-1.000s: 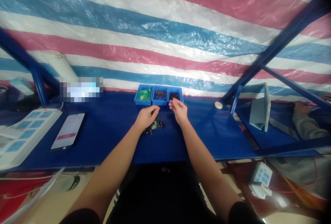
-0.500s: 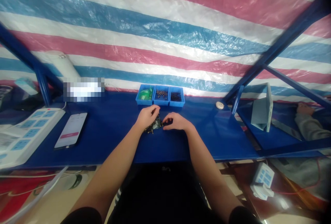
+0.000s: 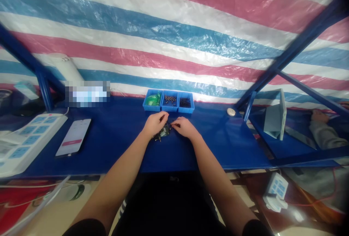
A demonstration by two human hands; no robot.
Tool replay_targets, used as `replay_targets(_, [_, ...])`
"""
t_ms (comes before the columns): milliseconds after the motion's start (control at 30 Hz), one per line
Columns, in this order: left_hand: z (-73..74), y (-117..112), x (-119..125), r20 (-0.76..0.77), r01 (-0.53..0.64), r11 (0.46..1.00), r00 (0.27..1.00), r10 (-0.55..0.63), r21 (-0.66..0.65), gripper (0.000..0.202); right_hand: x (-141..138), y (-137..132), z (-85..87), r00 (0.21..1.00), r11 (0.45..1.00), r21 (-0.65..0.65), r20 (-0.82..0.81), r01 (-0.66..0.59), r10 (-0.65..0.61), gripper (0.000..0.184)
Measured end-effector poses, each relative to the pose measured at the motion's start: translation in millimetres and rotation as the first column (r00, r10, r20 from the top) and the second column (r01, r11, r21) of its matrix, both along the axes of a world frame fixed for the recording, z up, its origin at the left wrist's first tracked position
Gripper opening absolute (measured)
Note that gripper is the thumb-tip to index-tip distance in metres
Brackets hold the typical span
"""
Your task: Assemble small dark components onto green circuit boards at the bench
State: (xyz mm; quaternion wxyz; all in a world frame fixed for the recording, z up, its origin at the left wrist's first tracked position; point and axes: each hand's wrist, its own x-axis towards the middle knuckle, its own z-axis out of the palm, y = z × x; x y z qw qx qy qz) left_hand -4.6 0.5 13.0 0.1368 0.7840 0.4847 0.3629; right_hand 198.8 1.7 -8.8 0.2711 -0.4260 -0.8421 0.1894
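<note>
The left forearm (image 3: 120, 172), bare below a black sleeve (image 3: 85, 227), runs in from 7 o'clock and points toward 1. The left hand (image 3: 156, 124) turns slightly further clockwise, thumb (image 3: 163, 120) uppermost, fingers curled beneath. The right forearm (image 3: 214, 172) enters from 5 o'clock, aimed at 11; at the wrist (image 3: 192, 134) the right hand (image 3: 184, 126) bends toward 10, knuckles up, its fingertips (image 3: 173, 123) drawn together. The hands lie close, the right at the left's 3 o'clock; their grip is too small to tell.
</note>
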Motion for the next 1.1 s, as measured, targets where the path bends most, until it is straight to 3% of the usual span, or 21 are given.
replay_targets(200, [0.3, -0.4, -0.1, -0.009, 0.002, 1.0, 1.0, -0.002, -0.006, 0.033, -3.9, -5.0, 1.6, 1.0, 0.998, 0.064, -0.014, 0.023, -0.023, 0.014])
replay_targets(333, [1.9, -1.7, -0.2, 0.003, 0.028, 0.999, 1.0, -0.027, -0.017, 0.033, -7.7, -5.8, 3.9, 0.98, 0.995, 0.06, -0.184, 0.081, -0.069, 0.015])
replay_targets(533, [0.3, -2.4, 2.3, 0.065, 0.143, 0.989, 0.988, -0.141, -0.025, 0.032, -12.0, -4.1, 3.5, 0.882, 0.983, -0.072, -0.434, 0.168, -0.183, 0.031])
replay_targets(667, [-2.5, -1.0, 2.5, 0.048, 0.152, 0.988, 0.987, -0.151, -0.019, 0.031, -16.0, -4.7, 5.0, 0.818, 0.968, -0.202, -0.526, 0.147, -0.234, 0.024])
replay_targets(867, [-0.6, -0.6, 2.1, 0.053, 0.156, 0.987, 0.987, -0.154, -0.039, 0.03, -19.7, -5.2, 9.7, 0.677, 0.915, -0.402, -0.667, 0.024, -0.311, 0.028])
replay_targets(967, [-0.4, -0.3, 2.7, 0.069, 0.155, 0.987, 0.986, -0.153, -0.037, 0.029, -19.4, -4.9, 9.5, 0.635, 0.916, -0.399, -0.716, -0.033, -0.289, 0.029])
replay_targets(1100, [-0.5, -0.4, 3.1, 0.068, 0.141, 0.989, 0.988, -0.139, -0.032, 0.031, -18.3, -5.8, 8.9, 0.675, 0.942, -0.332, -0.688, 0.037, -0.269, 0.028])
